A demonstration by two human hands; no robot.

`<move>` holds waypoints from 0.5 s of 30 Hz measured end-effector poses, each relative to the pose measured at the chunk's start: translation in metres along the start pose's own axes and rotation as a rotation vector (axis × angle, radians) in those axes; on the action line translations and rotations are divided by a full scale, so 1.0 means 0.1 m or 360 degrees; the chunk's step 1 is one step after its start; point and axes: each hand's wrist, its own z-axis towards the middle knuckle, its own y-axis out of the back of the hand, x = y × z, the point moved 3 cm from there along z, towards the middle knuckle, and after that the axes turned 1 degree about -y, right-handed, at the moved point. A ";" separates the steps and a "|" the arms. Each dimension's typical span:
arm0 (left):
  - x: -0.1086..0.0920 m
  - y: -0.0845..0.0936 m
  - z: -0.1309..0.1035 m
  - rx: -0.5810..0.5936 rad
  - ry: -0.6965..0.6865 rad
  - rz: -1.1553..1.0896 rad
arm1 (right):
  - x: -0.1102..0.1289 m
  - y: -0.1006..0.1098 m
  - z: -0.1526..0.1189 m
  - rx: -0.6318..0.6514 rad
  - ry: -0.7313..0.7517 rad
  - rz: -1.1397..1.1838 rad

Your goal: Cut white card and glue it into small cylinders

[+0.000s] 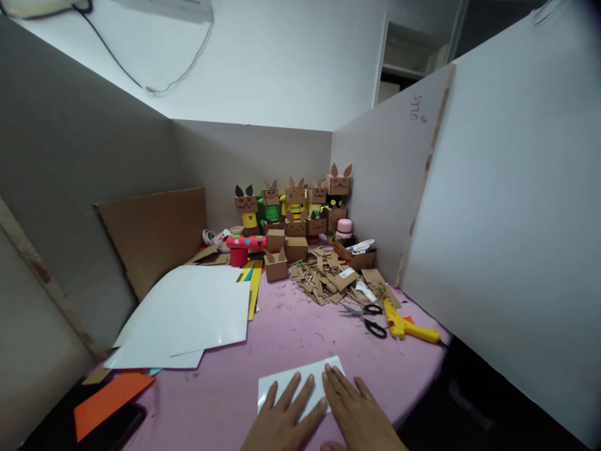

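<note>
Head view: resting left hand [284,423] flat on small white sheet [317,389], with fingers spread and stretched out, gripping nothing. Resting right hand [359,413] on the right end of the same sheet, flat too, with middle fingers close together and little finger apart, likewise grasping nothing. To be found, that sheet, at the near middle of the pink-covered desk [291,332], partly hidden beneath both; cannot tell how far toward the near side.

To the left, large white sheets [188,313] in an overlapping pile, beside yellow strips [255,291] and beyond an orange sheet [110,401]. To the right, splayed scissors [361,314] just beside a yellow glue gun [397,322]. Behind these, a heap of cardboard scraps [323,279]. Farther back, eared cardboard figures [295,194] in a cluster, with a red mushroom shape [238,255] at left and a small eared box [276,268] in front. Leaning at far left, a brown cardboard panel [164,232].
</note>
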 end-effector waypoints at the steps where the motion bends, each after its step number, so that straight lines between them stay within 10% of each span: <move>1: 0.00 -0.01 -0.01 -0.0037 -0.0038 -0.0010 | 0.00 0.02 -0.02 0.0010 0.0004 0.0021; 15: 0.25 0.02 -0.62 -0.0135 -0.0021 0.0034 | 0.12 0.12 -0.01 0.0135 -0.0202 0.0098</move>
